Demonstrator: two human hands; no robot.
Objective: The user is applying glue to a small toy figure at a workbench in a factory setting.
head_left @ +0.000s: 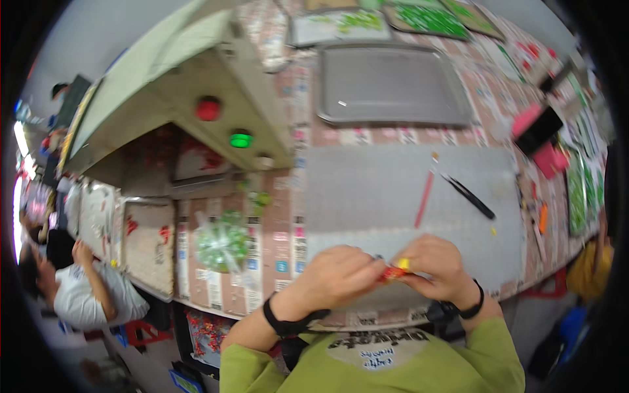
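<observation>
Close to the front edge of the table, my left hand and my right hand meet fingertip to fingertip. Both are closed in a pinch on a small red piece with a yellow part beside the right fingers. Blur and the fingers hide its exact kind. Under and beyond the hands lies a grey work mat. A thin red stick and black tweezers rest on it, apart from my hands.
A beige machine with red and green buttons stands at left, near a bag of green pieces. Beyond the mat is a grey metal tray. A black phone is at right. Another person sits at far left.
</observation>
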